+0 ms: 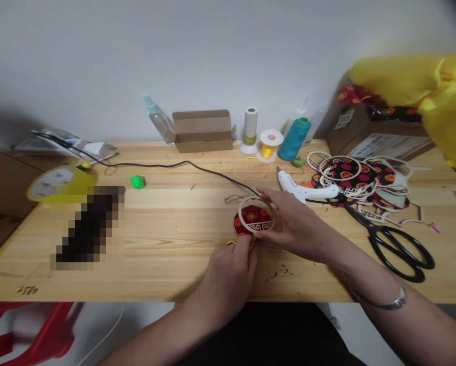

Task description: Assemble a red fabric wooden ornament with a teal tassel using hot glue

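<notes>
Pinching round ornament (255, 220), both hands (228, 277) curled.

- The head camera is looking forward and down from above the near edge of the table (166, 244), facing the pale wall (212, 51) behind it.
- It is sitting close in: the hands, left (228, 277) and right (296, 223), are filling the lower middle, with the forearms running off the bottom edge.
- The view is taking in the table's whole width, and is bending and darkening at the corners.
- Only this one view is running, so nothing is being shared with another.
</notes>
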Tool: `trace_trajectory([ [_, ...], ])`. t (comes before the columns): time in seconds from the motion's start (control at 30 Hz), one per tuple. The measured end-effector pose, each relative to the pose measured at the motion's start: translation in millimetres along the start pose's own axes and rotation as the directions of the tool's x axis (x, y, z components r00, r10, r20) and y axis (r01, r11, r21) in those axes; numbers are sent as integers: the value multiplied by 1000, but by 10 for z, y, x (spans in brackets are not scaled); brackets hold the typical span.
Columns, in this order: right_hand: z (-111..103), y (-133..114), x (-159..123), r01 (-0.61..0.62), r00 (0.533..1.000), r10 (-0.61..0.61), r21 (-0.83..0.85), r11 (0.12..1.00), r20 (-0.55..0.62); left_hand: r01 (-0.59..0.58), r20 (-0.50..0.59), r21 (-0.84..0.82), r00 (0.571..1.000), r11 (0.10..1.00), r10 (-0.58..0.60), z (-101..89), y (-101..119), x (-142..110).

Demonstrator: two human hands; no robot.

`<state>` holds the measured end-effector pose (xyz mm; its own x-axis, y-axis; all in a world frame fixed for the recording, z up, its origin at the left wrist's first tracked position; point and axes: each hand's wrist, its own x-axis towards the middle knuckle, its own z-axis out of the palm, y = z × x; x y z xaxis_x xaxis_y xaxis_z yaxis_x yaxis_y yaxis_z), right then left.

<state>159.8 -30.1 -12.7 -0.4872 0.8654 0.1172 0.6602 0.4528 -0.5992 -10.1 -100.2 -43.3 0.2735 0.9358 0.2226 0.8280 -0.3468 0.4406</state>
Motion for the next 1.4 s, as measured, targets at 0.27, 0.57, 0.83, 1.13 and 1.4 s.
trace_trajectory([
  [0.27,4,7,-4,-6,1000,6,17,1000,-1,96,-6,-63,995,993,-97,-21,23,24],
  [0.57,-5,-23,-15,-39,999,38,25,999,21,330,211,-383,940,863,-266,-132,27,-17],
  [0.83,11,-24,-23,-40,999,40,27,999,4,172,113,-294,983,940,-145,-152,-37,-51],
  [1.13,-1,-55,-32,-47,999,47,15,999,-10,45,-3,-248,999,968,-47,-25,-60,-39],
  [1.4,-14,-45,-35,-39,999,39,12,999,1,52,-56,-250,996,967,-68,2,-56,-43],
])
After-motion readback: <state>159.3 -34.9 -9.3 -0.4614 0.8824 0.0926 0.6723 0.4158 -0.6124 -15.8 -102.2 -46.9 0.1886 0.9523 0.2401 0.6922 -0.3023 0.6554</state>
